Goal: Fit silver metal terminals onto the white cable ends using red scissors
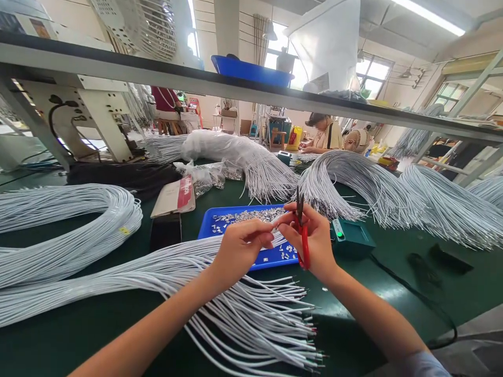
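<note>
Over a blue tray (208,222) of small metal connectors (251,214), my two hands meet at the fingertips. My left hand (239,251) is closed in a pinch on what looks like the end of a white cable (274,226); the tip is too small to make out. Red-handled scissors (304,246) are held in my right hand (320,243), dark blades pointing up. My right thumb and finger also touch that cable end. Below my hands, a fanned bundle of white cables (251,314) lies across the table, several ends showing coloured wires.
A green box with a lit green button (353,240) stands right of the tray, its black cord running right. Coiled white cables (110,209) lie left, beside a cardboard box (173,199). Grey cable bundles (361,178) line the back. Overhead runs a shelf (251,89). A person (326,133) sits beyond.
</note>
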`<state>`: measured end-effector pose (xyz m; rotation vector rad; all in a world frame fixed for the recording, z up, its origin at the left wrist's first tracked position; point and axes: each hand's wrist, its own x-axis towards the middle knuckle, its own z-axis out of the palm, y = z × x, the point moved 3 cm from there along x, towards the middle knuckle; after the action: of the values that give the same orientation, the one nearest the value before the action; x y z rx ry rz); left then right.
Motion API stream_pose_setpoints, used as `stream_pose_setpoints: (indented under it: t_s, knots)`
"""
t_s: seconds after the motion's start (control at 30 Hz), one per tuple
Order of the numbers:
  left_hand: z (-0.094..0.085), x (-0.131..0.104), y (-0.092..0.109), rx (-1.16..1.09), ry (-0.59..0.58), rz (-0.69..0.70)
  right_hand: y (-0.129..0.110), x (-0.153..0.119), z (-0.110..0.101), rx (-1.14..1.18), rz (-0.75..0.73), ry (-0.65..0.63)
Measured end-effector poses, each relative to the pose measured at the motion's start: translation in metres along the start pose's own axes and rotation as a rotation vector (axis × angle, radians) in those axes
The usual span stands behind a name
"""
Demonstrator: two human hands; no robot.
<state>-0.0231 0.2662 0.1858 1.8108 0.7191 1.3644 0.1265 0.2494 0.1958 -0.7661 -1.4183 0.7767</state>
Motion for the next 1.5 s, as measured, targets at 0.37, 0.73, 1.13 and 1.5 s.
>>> stream_pose_setpoints:
  t_s: [0.37,0.73,1.13,1.5]
  knots:
    - [0.002,-0.001,-0.002,0.007,0.000,-0.042,0.001,0.003,0.001,-0.050,0.031,0.005]
    - [0.000,-0.001,0.000,0.014,0.044,0.054,0.000,0.001,-0.003,-0.213,-0.130,0.032]
    - [-0.010,0.001,0.006,0.098,0.165,0.170,-0.002,0.009,-0.004,-0.633,-0.277,-0.170]
    - [-0.010,0.000,0.010,0.282,0.125,0.341,-0.002,0.006,-0.003,-0.671,-0.250,-0.295]
